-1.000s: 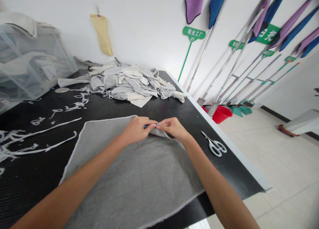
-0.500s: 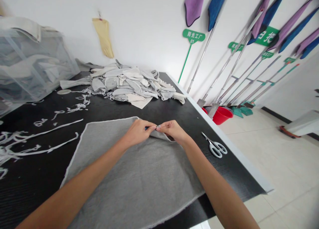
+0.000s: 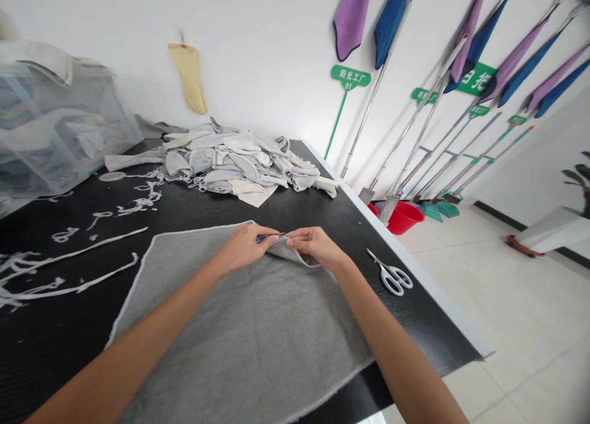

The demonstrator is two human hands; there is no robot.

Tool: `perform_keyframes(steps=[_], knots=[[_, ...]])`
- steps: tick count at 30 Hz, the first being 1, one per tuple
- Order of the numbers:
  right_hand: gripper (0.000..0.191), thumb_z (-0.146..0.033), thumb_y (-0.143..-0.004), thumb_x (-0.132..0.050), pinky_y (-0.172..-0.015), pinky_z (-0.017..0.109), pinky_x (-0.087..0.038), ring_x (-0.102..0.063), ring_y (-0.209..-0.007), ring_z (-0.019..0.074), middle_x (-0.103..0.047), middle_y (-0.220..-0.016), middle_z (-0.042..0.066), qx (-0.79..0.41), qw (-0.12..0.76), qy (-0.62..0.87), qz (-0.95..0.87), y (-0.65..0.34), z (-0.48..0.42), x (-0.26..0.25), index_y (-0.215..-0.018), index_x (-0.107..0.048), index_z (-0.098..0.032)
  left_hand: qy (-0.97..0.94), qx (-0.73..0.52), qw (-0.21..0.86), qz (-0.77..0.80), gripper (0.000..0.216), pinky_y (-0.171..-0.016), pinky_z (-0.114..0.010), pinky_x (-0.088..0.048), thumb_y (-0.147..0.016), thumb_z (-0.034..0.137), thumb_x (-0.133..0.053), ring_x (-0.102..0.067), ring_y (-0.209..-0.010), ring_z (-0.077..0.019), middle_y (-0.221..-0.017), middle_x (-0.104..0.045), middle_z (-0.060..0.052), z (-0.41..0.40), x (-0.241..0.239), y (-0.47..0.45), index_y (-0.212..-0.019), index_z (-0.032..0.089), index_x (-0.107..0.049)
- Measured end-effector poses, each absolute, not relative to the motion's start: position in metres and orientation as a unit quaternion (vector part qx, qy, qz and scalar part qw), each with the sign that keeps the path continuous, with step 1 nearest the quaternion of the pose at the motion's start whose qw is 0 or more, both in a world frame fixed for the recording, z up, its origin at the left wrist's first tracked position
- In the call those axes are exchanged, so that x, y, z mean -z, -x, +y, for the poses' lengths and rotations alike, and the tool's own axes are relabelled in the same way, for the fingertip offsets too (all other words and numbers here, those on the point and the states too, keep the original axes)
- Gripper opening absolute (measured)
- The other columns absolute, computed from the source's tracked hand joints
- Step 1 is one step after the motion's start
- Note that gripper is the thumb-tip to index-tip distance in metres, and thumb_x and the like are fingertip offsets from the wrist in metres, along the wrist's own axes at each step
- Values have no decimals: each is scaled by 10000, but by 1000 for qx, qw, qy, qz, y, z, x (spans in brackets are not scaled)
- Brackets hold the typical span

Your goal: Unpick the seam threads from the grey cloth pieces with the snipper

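Note:
A grey cloth (image 3: 258, 313) with pale stitched edges lies spread over the black table, its far edge lifted and folded back. My left hand (image 3: 246, 246) is closed at that edge, pinching a slim blue-handled tool (image 3: 271, 236) with a metal tip. The tip points toward my other hand; its exact kind is too small to make out. With thumb and fingers pressed together, my right hand (image 3: 316, 246) grips the raised edge of the cloth just right of the tip. White-handled scissors (image 3: 391, 273) lie on the table to the right of my right hand.
Behind the cloth is a heap of grey and white cloths (image 3: 239, 160). Loose white threads (image 3: 69, 282) are strewn at left, below a clear plastic bin (image 3: 59, 141). The table's pale edge (image 3: 428, 289) runs along the right; red buckets (image 3: 401, 218) and mops stand beyond.
The tool's tip and my right fingers have drawn slightly apart, showing more of the blue handle. Both hands stay at the folded edge. The whole view has shifted a little.

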State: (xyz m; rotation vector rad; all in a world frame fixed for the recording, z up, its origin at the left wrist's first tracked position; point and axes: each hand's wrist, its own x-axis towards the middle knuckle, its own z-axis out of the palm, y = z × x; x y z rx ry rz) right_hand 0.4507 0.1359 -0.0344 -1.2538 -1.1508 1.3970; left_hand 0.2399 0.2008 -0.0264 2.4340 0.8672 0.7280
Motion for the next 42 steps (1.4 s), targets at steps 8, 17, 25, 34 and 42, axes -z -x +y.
perform_keyframes(steps=[8, 17, 25, 34, 42], knots=[[411, -391, -652, -851, -854, 331, -572, -736, -857, 190, -772, -916, 120, -520, 533, 488, -455, -463, 135, 17, -945, -741, -125, -900, -237, 184, 316, 309, -822, -307, -500, -914, 382, -539, -707, -929, -225, -1051, -772, -31, 205, 22, -230, -1115, 280, -751], [232, -328, -763, -761, -649, 277, -490, -645, -765, 171, -723, -884, 66, -264, 377, 559, -690, -472, 95, -7, -943, -771, -183, -906, -233, 138, 324, 339, -812, -293, -506, -935, 417, -506, -710, -913, -216, -1039, -773, -37, 203, 12, -226, -1124, 264, -741], [144, -256, -794, -743, -687, 286, -480, -609, -751, 160, -669, -911, 52, -192, 307, 575, -734, -469, 71, 31, -927, -791, -226, -896, -255, 128, 341, 337, -821, -310, -503, -936, 430, -499, -704, -966, -236, -1072, -767, -35, 199, 2, -220, -1118, 278, -739], [96, -269, -713, -774, -611, 272, -422, -566, -657, 153, -715, -748, 42, -244, 320, 617, -677, -472, 80, 39, -760, -791, -187, -878, -281, 125, 368, 356, -852, -302, -510, -935, 444, -500, -700, -992, -224, -1095, -761, -46, 176, -15, -206, -1125, 252, -733], [178, -328, -779, -683, -648, 268, -456, -622, -689, 167, -725, -749, 42, -222, 378, 612, -658, -472, 71, 41, -733, -755, -172, -833, -328, 133, 425, 349, -877, -312, -515, -930, 425, -513, -695, -1009, -224, -1122, -752, -30, 133, -37, -148, -1137, 245, -728]])
